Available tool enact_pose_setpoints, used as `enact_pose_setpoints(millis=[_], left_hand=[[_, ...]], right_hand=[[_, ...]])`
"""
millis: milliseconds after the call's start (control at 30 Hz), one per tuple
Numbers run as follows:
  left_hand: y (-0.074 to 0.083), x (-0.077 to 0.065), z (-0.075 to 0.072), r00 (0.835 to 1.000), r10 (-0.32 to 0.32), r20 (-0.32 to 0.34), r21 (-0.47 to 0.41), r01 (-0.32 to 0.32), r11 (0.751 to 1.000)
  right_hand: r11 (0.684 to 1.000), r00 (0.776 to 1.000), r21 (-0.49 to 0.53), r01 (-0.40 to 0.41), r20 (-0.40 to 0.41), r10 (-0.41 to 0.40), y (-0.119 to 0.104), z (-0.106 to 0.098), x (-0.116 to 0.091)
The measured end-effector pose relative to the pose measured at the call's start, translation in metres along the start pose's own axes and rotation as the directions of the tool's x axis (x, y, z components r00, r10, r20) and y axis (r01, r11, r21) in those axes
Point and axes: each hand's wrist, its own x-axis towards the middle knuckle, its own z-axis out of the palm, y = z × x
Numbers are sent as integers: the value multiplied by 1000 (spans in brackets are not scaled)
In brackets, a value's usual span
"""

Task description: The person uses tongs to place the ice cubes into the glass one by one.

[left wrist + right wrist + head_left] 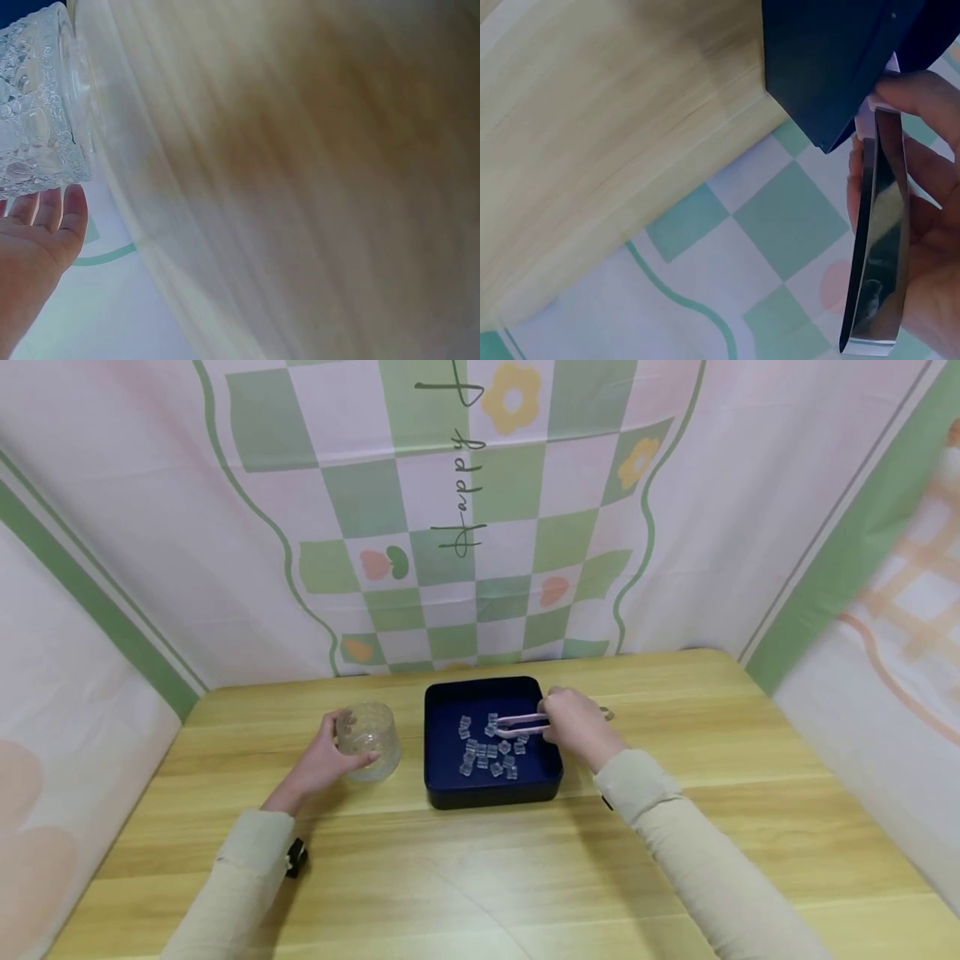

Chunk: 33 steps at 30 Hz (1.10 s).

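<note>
Lit brightly and softly in the head view, glaring palely toward six o'clock on the yellow wooden tabletop. Shadowed faintly beside both cream cloth sleeves; stretched wide-angle at the corners. Blurred and washed out in the left-wrist view, brown-shaded toward one o'clock. Dimmer and bluish in the right-wrist view, glinting along pink-tipped silver metal tongs at four o'clock.

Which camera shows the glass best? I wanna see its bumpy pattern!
The left wrist view: the glass is close there, so its bumps stand out, though the picture's edge cuts it off. The head view shows it smaller, held by the left hand. The right wrist view doesn't show it.
</note>
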Motion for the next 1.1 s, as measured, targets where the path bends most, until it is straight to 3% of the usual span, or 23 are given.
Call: enact_pose_setpoints(millis=[633,1100], left_hand=[[0,0,1,1000,-2,0,2,2,1000],[0,-1,1,1000,-6,-6,6,6,1000]], right_hand=[[999,990,17,44,-133,-41,5,11,-2],[994,953,9,112,-286,-104,-2,8,0]])
